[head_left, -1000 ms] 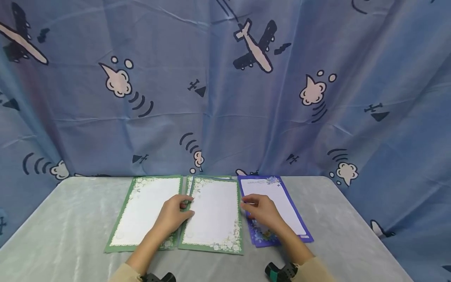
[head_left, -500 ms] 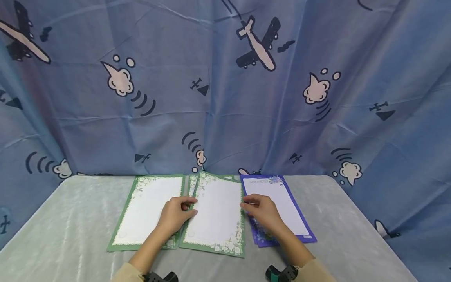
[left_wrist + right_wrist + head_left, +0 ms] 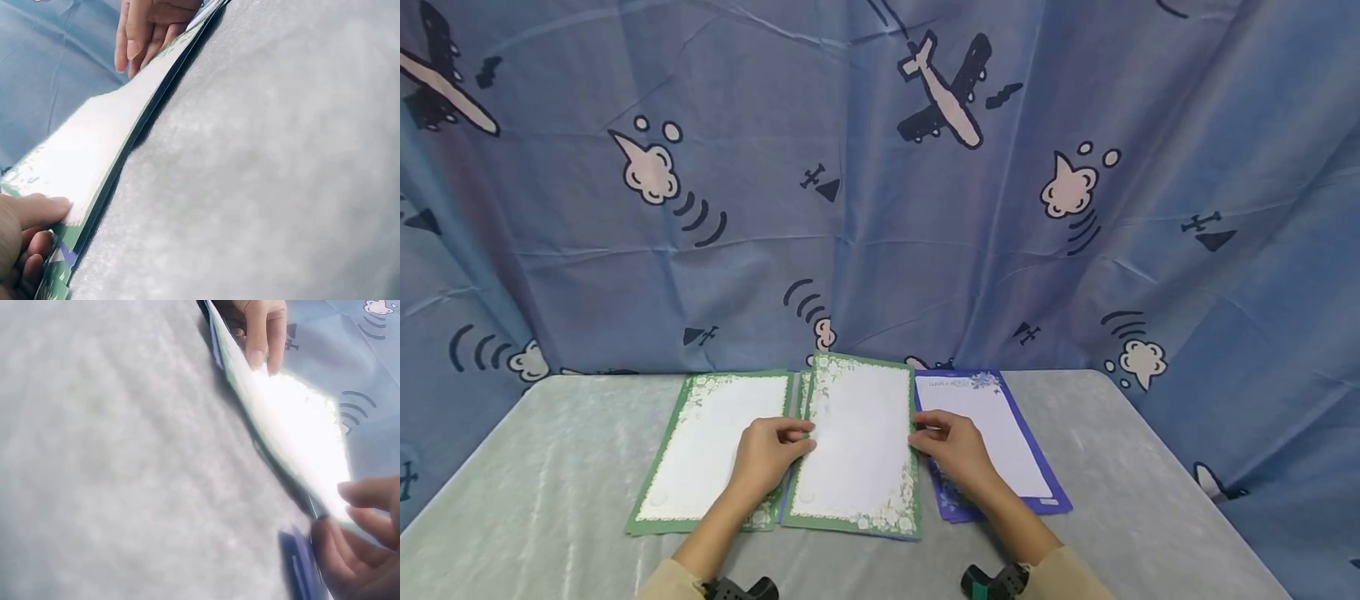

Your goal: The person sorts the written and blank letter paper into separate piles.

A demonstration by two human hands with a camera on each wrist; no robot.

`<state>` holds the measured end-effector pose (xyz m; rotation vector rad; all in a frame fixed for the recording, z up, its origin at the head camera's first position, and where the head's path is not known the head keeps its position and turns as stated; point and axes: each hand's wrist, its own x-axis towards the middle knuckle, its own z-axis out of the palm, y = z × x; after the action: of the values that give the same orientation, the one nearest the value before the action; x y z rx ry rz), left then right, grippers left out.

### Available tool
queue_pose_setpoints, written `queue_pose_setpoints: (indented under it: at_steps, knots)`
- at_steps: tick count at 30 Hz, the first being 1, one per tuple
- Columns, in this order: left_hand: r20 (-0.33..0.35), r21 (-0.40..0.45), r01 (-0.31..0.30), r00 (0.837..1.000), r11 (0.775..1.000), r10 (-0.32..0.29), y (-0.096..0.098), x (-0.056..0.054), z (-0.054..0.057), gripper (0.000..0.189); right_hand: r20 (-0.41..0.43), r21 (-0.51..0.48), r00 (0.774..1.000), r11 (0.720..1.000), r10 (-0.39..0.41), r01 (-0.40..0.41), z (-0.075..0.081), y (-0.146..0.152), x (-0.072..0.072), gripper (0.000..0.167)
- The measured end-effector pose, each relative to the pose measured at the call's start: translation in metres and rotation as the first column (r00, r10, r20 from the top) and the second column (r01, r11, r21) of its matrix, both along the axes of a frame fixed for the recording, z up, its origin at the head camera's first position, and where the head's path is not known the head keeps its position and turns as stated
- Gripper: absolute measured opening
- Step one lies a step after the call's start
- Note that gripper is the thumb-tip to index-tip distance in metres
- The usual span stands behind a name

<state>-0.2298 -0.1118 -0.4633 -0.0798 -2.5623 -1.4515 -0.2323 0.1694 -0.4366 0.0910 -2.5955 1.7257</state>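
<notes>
A green-bordered floral sheet of paper (image 3: 857, 450) lies at the middle of the table, its far end raised. My left hand (image 3: 767, 450) pinches its left edge; in the left wrist view the left thumb (image 3: 44, 210) lies on top and the other fingers curl below. Across from it, my right hand (image 3: 953, 448) is at the right edge, with fairly straight fingers (image 3: 123, 47) touching or very near it. Purple-blue paper shows beneath the green sheet at its lower edges. How many sheets lie together cannot be told.
Left of the middle sheet lie green-bordered sheets (image 3: 707, 450), partly under my left arm. Purple-bordered sheets (image 3: 1011, 450) lie to the right, below my right hand. A grey cloth covers the table (image 3: 1142, 500). Behind it hangs a blue airplane-print curtain (image 3: 760, 208).
The far end of the middle green sheet has risen and covers more of the paper behind it. Both hands stay at its sides with only slight shifts.
</notes>
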Motion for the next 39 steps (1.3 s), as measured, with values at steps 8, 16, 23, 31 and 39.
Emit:
queue_pose_setpoints:
  at_steps: [8, 16, 23, 31, 39]
  knots:
    - [0.019, 0.044, -0.001, 1.0, 0.999, 0.0, 0.0, -0.001, 0.0, 0.016, -0.028, 0.022, 0.999, 1.0, -0.022, 0.022, -0.003, 0.001, -0.004, 0.026]
    - [0.015, 0.067, 0.007, 1.0, 0.998, -0.008, 0.001, -0.002, 0.002, 0.016, -0.085, 0.051, 0.995, 0.997, -0.06, 0.064, -0.004, 0.0, -0.005, 0.022]
    - [0.028, 0.1, 0.016, 0.999, 0.995, -0.019, 0.001, -0.001, 0.004, 0.019, -0.059, -0.055, 0.997, 0.998, -0.04, 0.037, -0.004, 0.0, -0.006, 0.021]
    - [0.014, 0.132, 0.04, 0.999, 0.99, -0.042, -0.001, -0.002, 0.013, 0.026, -0.049, -0.124, 0.999, 0.992, -0.023, 0.017, 0.002, 0.0, -0.006, 0.021]
    - [0.032, 0.175, 0.049, 0.998, 0.983, -0.055, 0.001, -0.001, 0.021, 0.035, -0.048, -0.123, 0.996, 0.989, 0.075, -0.08, 0.011, 0.005, -0.005, 0.028]
